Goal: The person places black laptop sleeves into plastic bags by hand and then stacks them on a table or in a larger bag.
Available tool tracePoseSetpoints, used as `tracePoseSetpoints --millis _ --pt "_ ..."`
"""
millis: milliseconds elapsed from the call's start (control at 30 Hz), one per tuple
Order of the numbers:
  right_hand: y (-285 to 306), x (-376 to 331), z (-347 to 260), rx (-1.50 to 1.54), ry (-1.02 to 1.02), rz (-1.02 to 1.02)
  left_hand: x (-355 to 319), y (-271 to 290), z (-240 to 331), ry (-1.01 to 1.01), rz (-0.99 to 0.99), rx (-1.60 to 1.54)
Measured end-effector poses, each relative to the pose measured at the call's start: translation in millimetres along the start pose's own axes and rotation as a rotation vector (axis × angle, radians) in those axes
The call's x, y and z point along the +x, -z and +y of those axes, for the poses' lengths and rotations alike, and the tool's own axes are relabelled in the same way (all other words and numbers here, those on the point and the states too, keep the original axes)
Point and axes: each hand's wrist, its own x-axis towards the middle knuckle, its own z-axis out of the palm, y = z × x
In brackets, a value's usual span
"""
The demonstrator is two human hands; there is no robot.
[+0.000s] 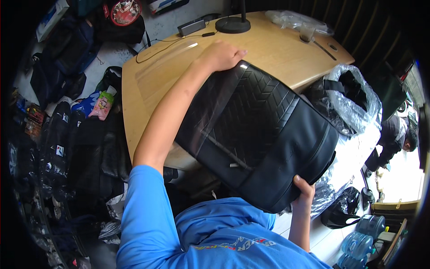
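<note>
A black leather-look bag (293,139) is held up at a slant between my two hands, partly over the near edge of the table. Its middle panel has a stitched zigzag pattern, and the end toward my right hand is smooth with a seam. A see-through, shiny strip (210,107) lies along its left part. My left hand (221,56) is closed over the bag's upper far corner, with the fingertips mostly hidden. Down at the lower right, my right hand (305,190) grips the opposite end, thumb on top and fingers underneath out of sight.
A wooden table (313,65) holds a black stand base (233,25), a grey box (191,28) with a cable, and a plastic cup (307,33). Plastic-wrapped goods (354,107) crowd the right side; dark bags (62,143) line the left. Water bottles (358,242) and a bending person (396,139) are at right.
</note>
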Motion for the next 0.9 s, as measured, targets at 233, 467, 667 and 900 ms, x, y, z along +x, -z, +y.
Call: tracePoseSetpoints --millis 233,467,667,900 --pt "4.7 19.5 -3.8 -0.042 -0.060 -0.029 10.0 -25.9 14.5 -0.088 -0.293 -0.227" --pt "-26.3 24.4 -22.0 0.003 -0.146 -0.068 7.2 -20.0 19.9 0.081 -0.423 -0.160" --pt "-20.9 20.5 -16.1 0.009 -0.121 -0.019 8.3 -25.6 31.0 0.019 -0.507 -0.241" --pt "-26.3 17.6 -34.9 -0.011 -0.062 -0.023 11.7 -26.8 52.8 0.026 -0.387 -0.291"
